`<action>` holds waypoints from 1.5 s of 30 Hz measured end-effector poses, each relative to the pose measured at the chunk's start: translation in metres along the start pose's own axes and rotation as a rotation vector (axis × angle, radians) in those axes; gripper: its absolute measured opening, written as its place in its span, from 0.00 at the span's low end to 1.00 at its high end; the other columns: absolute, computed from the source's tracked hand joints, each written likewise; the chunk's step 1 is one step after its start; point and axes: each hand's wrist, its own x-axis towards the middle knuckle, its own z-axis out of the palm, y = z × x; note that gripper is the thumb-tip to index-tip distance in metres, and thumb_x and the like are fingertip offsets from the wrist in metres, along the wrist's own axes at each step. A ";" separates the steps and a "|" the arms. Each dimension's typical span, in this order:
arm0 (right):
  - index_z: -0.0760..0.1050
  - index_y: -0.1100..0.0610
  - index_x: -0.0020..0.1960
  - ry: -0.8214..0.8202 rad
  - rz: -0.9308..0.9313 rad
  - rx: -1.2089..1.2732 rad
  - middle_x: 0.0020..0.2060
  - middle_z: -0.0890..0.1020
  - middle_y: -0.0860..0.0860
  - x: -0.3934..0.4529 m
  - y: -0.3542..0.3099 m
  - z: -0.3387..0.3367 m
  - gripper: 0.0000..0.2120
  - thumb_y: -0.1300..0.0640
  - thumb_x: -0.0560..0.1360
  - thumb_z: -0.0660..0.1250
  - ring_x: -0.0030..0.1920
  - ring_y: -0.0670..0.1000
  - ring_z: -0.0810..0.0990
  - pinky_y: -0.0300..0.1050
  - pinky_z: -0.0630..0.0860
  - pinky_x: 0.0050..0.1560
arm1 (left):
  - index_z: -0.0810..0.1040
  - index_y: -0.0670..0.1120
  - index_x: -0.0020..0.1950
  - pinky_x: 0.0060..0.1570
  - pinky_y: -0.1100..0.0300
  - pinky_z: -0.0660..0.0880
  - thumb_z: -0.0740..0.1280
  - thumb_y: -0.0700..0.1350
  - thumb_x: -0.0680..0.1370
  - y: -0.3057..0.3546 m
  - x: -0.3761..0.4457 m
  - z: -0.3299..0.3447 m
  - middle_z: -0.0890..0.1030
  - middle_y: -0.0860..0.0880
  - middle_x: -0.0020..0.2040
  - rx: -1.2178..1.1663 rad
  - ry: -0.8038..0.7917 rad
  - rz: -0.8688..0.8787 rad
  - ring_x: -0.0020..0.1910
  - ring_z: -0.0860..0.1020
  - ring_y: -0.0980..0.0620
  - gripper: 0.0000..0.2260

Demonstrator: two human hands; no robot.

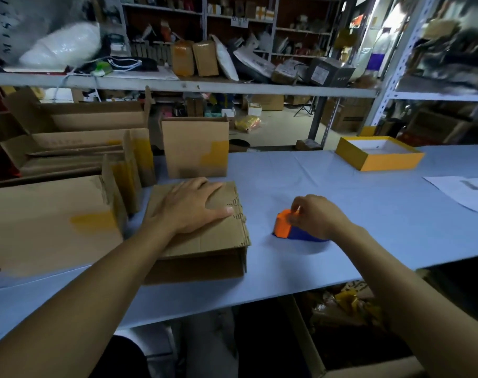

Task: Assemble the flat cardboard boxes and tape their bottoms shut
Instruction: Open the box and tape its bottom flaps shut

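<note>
Cluttered metal shelving (232, 88) crammed with parcels and bags backs a pale blue bench (341, 208) in a dim storeroom, seen from the head camera. On the bench, a person's left hand (190, 207) presses flat, fingers straight, on the folded flaps of a cardboard box (205, 252) lying bottom-up near the front edge. Just right of that box, the right hand (315, 216) curls its fingers round an orange-and-blue tape dispenser (285, 227) resting on the bench. Behind the box stands an upright assembled box (195, 148) patched with yellow tape; to the box's left, more taped boxes (52, 222) and flattened cardboard (77, 148) crowd the bench. Far right of the box and further back sits a shallow yellow tray (379, 156), with a printed sheet of paper (461, 192) nearer the front.
</note>
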 end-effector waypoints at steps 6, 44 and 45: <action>0.64 0.45 0.73 -0.092 0.002 -0.034 0.56 0.75 0.54 -0.007 0.012 0.009 0.28 0.48 0.75 0.68 0.57 0.57 0.75 0.47 0.70 0.46 | 0.55 0.62 0.78 0.67 0.47 0.62 0.53 0.76 0.72 0.004 -0.002 0.000 0.59 0.50 0.78 0.002 0.008 -0.002 0.74 0.62 0.46 0.37; 0.71 0.36 0.61 0.141 -0.215 0.739 0.52 0.78 0.37 -0.031 -0.029 -0.034 0.18 0.34 0.73 0.60 0.52 0.46 0.78 0.43 0.75 0.50 | 0.78 0.42 0.58 0.48 0.57 0.80 0.65 0.46 0.82 0.088 -0.024 -0.035 0.85 0.42 0.50 -1.632 -0.095 -0.307 0.51 0.84 0.48 0.10; 0.71 0.37 0.62 0.135 -0.217 0.733 0.52 0.78 0.37 -0.031 -0.032 -0.034 0.20 0.33 0.72 0.60 0.52 0.46 0.78 0.43 0.75 0.50 | 0.78 0.42 0.58 0.45 0.59 0.81 0.66 0.45 0.81 0.085 -0.025 -0.036 0.86 0.43 0.50 -1.635 -0.095 -0.305 0.50 0.84 0.49 0.09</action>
